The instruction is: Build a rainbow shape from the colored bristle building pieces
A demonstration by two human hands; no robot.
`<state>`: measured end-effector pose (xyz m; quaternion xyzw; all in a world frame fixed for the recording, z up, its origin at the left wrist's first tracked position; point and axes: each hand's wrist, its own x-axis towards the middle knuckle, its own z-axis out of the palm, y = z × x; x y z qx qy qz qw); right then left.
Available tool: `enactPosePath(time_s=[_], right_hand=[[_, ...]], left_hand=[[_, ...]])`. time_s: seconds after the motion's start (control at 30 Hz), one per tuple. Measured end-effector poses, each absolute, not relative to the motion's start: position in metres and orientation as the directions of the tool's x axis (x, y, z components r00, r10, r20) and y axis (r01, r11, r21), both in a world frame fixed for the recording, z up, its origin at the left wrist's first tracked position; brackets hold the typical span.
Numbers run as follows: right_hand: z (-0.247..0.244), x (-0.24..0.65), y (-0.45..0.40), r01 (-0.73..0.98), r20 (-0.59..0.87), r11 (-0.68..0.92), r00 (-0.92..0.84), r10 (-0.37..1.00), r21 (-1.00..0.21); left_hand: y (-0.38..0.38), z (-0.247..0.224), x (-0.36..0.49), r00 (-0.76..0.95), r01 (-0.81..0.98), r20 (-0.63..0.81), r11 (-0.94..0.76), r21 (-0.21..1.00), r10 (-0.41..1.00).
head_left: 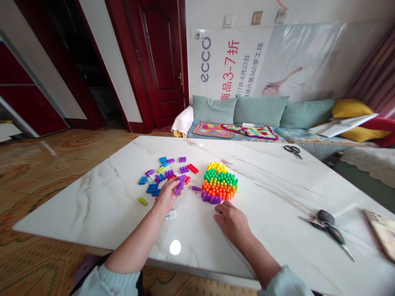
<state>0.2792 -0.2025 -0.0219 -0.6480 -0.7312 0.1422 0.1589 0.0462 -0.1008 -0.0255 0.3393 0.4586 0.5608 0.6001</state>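
Purple pieces (181, 184) are pinched in my left hand (169, 195), just over the loose pieces on the left of the table. My right hand (232, 218) rests at the near edge of a block of upright pieces (219, 183), standing in yellow, green, orange and purple rows. Its fingers are curled near the purple row; whether they hold anything is hidden. A single purple piece (196, 188) lies between the hands. Blue pieces (153, 189), red pieces (193, 168), a yellow-green piece (142, 201) and white pieces (170, 215) lie scattered around my left hand.
On the right of the white marble table (108, 205) are open scissors (331, 232), a black round object (326, 217) and a phone-like object (382, 232) near the edge. Small black scissors (293, 151) lie at the far right. A sofa with cushions (261, 110) stands behind.
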Motion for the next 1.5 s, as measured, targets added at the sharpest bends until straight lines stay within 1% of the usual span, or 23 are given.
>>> enactPosePath(time_s=[0.03, 0.1, 0.17, 0.23, 0.33, 0.43, 0.5, 0.53, 0.63, 0.77, 0.97, 1.1, 1.2, 1.37, 1.5], right_hand=[[-0.021, 0.279, -0.203, 0.894, 0.060, 0.124, -0.109, 0.992, -0.430], [-0.021, 0.278, -0.204, 0.868, 0.088, 0.132, -0.103, 0.991, -0.478], [-0.020, 0.276, -0.204, 0.828, 0.122, 0.141, -0.089, 0.989, -0.542], [-0.021, 0.274, -0.205, 0.764, 0.161, 0.158, -0.071, 0.984, -0.625], [-0.023, 0.268, -0.206, 0.584, 0.199, 0.191, -0.051, 0.979, -0.789], [-0.026, 0.260, -0.207, 0.296, 0.168, 0.181, -0.071, 0.983, -0.938], [-0.029, 0.256, -0.208, 0.119, 0.122, 0.130, -0.073, 0.990, -0.984], [-0.030, 0.255, -0.208, 0.056, 0.096, 0.099, -0.062, 0.993, -0.993], [-0.031, 0.254, -0.208, -0.037, 0.030, 0.030, -0.004, 1.000, -0.999], [-0.027, 0.256, -0.207, -0.069, 0.019, 0.021, 0.030, 0.999, -0.997], [-0.027, 0.257, -0.205, -0.126, 0.038, 0.045, 0.059, 0.998, -0.991], [-0.029, 0.258, -0.204, -0.140, 0.027, 0.039, 0.085, 0.996, -0.989], [-0.029, 0.258, -0.204, -0.118, 0.043, 0.052, 0.080, 0.996, -0.992], [-0.030, 0.256, -0.205, -0.073, 0.065, 0.070, 0.076, 0.995, -0.995], [-0.024, 0.260, -0.204, 0.041, 0.111, 0.107, 0.096, 0.989, -0.993]], left_hand=[[-0.101, -0.023, 0.045, 0.019, -0.479, -0.223, 0.205, 0.854, 0.975], [-0.104, -0.017, 0.044, 0.183, -0.595, -0.277, 0.331, 0.733, 0.943], [-0.107, -0.014, 0.043, 0.302, -0.624, -0.293, 0.420, 0.659, 0.907], [-0.112, -0.012, 0.046, 0.385, -0.611, -0.305, 0.488, 0.624, 0.871], [-0.122, -0.012, 0.055, 0.499, -0.522, -0.326, 0.579, 0.626, 0.803], [-0.135, -0.013, 0.068, 0.621, -0.382, -0.302, 0.615, 0.690, 0.724], [-0.144, -0.015, 0.075, 0.684, -0.305, -0.267, 0.599, 0.740, 0.679], [-0.148, -0.016, 0.077, 0.706, -0.280, -0.253, 0.589, 0.758, 0.661], [-0.155, -0.020, 0.081, 0.732, -0.254, -0.234, 0.575, 0.778, 0.640], [-0.156, -0.023, 0.082, 0.712, -0.235, -0.232, 0.535, 0.811, 0.663], [-0.158, -0.020, 0.082, 0.720, -0.145, -0.217, 0.449, 0.882, 0.659], [-0.158, -0.019, 0.083, 0.678, -0.099, -0.238, 0.408, 0.908, 0.695], [-0.157, -0.021, 0.083, 0.632, -0.080, -0.243, 0.374, 0.924, 0.736], [-0.156, -0.026, 0.085, 0.589, -0.014, -0.255, 0.325, 0.945, 0.767], [-0.156, -0.027, 0.086, 0.524, 0.075, -0.254, 0.253, 0.964, 0.813]])
